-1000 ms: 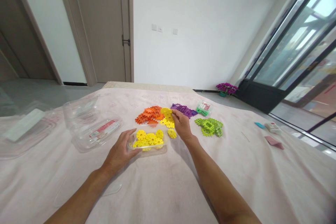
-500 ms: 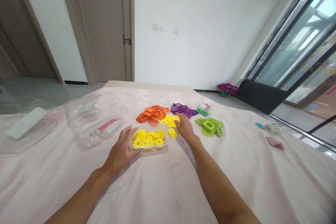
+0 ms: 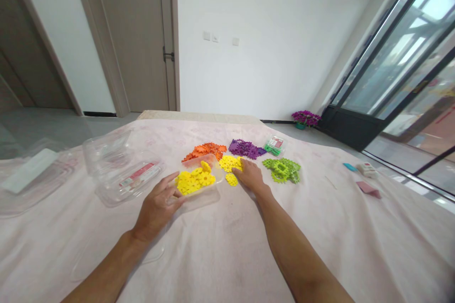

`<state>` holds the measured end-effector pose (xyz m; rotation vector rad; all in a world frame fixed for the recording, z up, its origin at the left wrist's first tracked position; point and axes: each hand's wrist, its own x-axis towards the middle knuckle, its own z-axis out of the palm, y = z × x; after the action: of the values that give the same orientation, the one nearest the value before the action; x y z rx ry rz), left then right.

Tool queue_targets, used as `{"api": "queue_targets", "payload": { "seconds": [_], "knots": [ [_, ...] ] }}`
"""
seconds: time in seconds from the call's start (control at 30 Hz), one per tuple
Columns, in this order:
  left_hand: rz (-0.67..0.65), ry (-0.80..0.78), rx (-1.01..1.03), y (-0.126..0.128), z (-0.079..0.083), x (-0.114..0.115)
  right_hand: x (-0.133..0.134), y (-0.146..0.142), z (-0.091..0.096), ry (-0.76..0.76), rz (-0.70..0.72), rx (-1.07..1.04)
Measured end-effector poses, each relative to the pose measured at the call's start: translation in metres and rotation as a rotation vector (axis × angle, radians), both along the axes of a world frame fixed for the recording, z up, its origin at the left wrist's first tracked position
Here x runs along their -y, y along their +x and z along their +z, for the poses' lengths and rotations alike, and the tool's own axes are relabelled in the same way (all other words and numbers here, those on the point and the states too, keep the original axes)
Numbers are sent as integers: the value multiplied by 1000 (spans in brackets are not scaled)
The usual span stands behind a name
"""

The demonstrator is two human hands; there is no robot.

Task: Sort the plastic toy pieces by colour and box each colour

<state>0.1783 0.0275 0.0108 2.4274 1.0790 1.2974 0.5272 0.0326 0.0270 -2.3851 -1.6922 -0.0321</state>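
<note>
My left hand (image 3: pixel 159 203) grips the left end of a clear plastic box (image 3: pixel 215 181), which is tilted on the cloth. Inside lie many yellow flower-shaped plastic discs (image 3: pixel 194 181). My right hand (image 3: pixel 249 176) is at a small pile of yellow discs (image 3: pixel 229 163) just right of the box, its thumb and fingers curled onto the pile's right edge. One looser yellow disc cluster (image 3: pixel 231 179) lies just in front of that pile. Behind the box is a heap of orange discs (image 3: pixel 206 150). Purple discs (image 3: pixel 245 148) lie beyond my right hand, green ones (image 3: pixel 282 170) to its right.
Open clear plastic boxes (image 3: pixel 124 180) stand at the left, one with a red-and-white label. A small labelled box (image 3: pixel 275 145) holds green pieces at the back right. Farther right are a blue item (image 3: pixel 350 166), a white box (image 3: pixel 367 169) and a pink piece (image 3: pixel 368 189). Pink cloth (image 3: pixel 227 255) covers the surface.
My left hand has tilted the box, and the yellow discs in it have slid toward its left end. My right hand's fingers have come down onto the yellow pile.
</note>
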Motion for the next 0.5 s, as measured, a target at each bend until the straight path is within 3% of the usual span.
{"api": "queue_targets", "payload": {
  "seconds": [0.5],
  "knots": [
    [-22, -73, -35, 1, -1, -2, 5, -10, 12, -21, 55, -3]
  ]
}}
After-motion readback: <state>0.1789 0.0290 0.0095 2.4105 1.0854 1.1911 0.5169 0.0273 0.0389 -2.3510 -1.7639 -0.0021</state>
